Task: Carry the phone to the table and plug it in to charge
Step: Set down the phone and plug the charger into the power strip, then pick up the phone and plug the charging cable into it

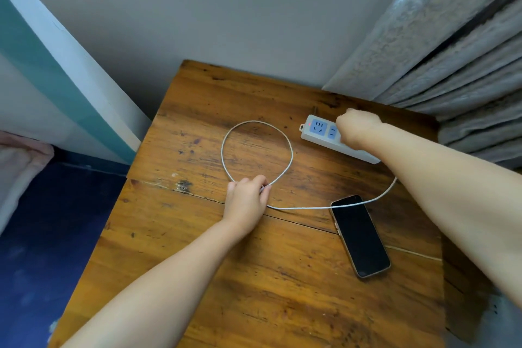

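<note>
Phone (360, 234) lies flat; left hand (248, 198) pinches cable (255, 124).

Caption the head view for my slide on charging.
Left hand pinches looped cable; right hand at power strip; phone unplugged.
</note>
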Available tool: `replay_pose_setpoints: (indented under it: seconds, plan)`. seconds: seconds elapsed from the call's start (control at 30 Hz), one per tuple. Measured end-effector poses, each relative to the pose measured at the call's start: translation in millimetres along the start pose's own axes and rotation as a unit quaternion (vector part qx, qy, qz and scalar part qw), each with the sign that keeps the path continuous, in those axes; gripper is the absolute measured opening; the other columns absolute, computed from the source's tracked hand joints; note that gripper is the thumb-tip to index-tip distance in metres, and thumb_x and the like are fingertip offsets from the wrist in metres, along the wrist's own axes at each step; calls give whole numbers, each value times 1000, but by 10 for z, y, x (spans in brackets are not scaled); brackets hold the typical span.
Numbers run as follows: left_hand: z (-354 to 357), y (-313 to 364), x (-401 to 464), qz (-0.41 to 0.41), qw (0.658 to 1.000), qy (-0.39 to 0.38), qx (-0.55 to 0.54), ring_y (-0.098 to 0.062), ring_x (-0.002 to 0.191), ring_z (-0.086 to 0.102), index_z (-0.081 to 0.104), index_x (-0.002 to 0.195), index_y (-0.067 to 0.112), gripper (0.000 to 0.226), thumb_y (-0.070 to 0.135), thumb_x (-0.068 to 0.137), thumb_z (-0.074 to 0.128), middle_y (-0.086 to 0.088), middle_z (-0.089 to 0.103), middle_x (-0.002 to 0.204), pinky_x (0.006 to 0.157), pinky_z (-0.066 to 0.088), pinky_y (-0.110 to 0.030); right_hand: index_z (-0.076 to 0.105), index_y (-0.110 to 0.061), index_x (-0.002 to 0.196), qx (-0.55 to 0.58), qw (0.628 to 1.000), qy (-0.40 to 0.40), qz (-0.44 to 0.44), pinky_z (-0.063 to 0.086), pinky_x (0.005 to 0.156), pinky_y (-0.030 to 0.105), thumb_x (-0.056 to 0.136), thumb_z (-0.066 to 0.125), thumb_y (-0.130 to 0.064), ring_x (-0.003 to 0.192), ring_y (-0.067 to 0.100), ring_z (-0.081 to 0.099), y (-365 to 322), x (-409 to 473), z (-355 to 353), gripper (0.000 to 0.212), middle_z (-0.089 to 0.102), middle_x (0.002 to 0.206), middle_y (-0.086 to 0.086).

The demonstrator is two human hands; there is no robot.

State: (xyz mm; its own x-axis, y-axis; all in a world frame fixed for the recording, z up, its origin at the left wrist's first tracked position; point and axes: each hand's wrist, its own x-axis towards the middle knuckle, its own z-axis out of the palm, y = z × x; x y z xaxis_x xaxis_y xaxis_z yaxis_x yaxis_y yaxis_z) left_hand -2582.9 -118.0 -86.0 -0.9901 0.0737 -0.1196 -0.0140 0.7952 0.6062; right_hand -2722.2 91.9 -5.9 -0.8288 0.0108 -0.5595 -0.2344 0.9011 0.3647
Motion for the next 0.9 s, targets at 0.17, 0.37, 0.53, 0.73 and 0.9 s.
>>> replay_pose_setpoints:
  seconds: [0.17, 0.37, 0.53, 0.73, 0.9]
  plan:
    - [-107, 289, -86, 35, 996, 20, -78, -26, 78, 58, 61, 87, 14, 11, 20, 91, 53, -3, 69, 71, 80, 37, -36, 42, -19, 135, 71, 974, 186, -105, 34, 102, 52, 91, 50, -19, 132, 31, 34, -289, -445, 125, 45, 38, 147, 10]
    - [-66, 556, -414, 134, 989, 5, -60, -28, 78, 57, 64, 94, 13, 11, 18, 90, 55, -5, 68, 74, 73, 32, -34, 59, -16, 122, 390, 888, 94, -226, 48, 93, 33, 94, 49, -19, 104, 17, 59, -522, -1446, 544, 29, 65, 115, 4]
    - [133, 753, -716, 156, 984, -67, -53, -16, 74, 52, 58, 88, 18, 15, 33, 88, 56, 5, 59, 76, 69, 33, -28, 66, -18, 109, 375, 905, 84, -183, 50, 81, 27, 93, 52, -29, 89, 13, 58, -248, -1727, 1020, 24, 62, 99, -2]
    - [631, 875, -1136, 32, 944, -317, -88, -19, 84, 60, 62, 90, 21, 18, 31, 92, 47, 0, 67, 87, 71, 47, -30, 62, -24, 99, 260, 957, 45, -120, 47, 64, 25, 94, 46, -33, 83, 15, 61, 161, -1738, 1612, 19, 61, 92, -5]
    - [911, 1112, -964, -249, 882, -240, -320, -17, 100, 59, 47, 130, 3, 41, -2, 91, 34, -12, 63, 118, 96, 44, -28, 58, -13, 91, 375, 925, 67, 8, 39, 65, 28, 97, 43, -25, 75, 20, 53, 194, -1594, 1873, 19, 53, 84, 2]
